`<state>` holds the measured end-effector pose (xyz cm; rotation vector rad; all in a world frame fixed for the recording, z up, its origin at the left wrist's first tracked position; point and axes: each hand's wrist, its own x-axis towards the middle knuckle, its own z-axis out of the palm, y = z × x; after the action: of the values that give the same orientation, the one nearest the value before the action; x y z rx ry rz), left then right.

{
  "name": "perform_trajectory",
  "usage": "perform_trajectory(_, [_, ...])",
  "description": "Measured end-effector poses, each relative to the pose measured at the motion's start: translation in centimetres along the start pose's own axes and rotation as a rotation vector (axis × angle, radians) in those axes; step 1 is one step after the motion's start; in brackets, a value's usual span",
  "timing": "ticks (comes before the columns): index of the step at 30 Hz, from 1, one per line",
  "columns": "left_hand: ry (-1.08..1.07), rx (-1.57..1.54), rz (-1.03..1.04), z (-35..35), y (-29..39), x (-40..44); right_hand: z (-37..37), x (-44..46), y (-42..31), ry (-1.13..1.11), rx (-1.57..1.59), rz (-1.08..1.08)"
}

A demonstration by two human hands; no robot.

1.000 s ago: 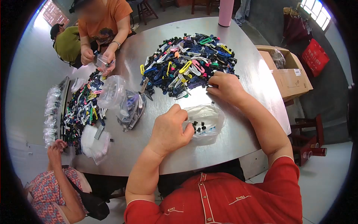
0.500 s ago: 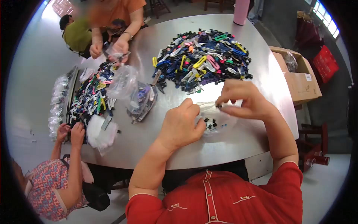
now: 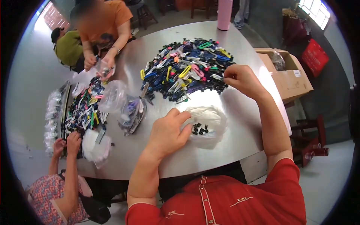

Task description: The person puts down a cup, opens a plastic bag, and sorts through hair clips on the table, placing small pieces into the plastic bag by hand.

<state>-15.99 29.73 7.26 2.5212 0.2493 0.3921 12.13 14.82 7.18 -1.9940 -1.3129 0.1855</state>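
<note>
A clear plastic bag [image 3: 212, 139] lies open on the metal table, with several small black clips [image 3: 200, 129] inside it. My left hand [image 3: 170, 129] is closed on the bag's left edge, thumb and fingers pinched together. At the right edge of a large heap of mixed hair clips [image 3: 187, 71], my right hand [image 3: 242, 79] has its thumb and fingertips together; whatever is between them is too small to tell. The heap holds dark, white, yellow, pink and green clips.
Left of the bag are a filled plastic bag [image 3: 133, 114], a second clip heap [image 3: 88, 107] and flat clear bags [image 3: 93, 148]. Two co-workers' hands [image 3: 103, 65] [image 3: 67, 144] work there. A pink bottle [image 3: 224, 17] stands at the far edge; a cardboard box [image 3: 288, 77] is at right.
My right hand went from the heap to above the bag, then back to the heap's right edge. More black clips show in the bag. My left hand stays at the bag's edge.
</note>
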Motion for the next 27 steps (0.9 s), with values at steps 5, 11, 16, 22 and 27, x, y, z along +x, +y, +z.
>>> perform_trajectory(5, [-0.049, 0.011, 0.002, -0.4, -0.1, -0.1, 1.4, -0.3, -0.7, -0.14, -0.279, 0.119])
perform_trajectory(11, [-0.044, 0.066, 0.006, -0.6, -0.5, 0.0, 4.6, -0.5, -0.3, -0.108, -0.344, 0.038])
perform_trajectory(16, [0.0, -0.171, -0.099, -1.8, -1.4, 0.2, 4.1, -0.3, 0.4, 0.048, -0.301, -0.045])
perform_trajectory(22, [-0.052, -0.09, -0.111, -1.3, -0.3, 0.5, 0.4, -0.8, -3.7, 0.088, 0.379, -0.038])
perform_trajectory(27, [-0.004, -0.08, -0.071, 0.1, -0.6, 0.6, -0.2, -3.2, -7.9, -0.17, 0.342, -0.593])
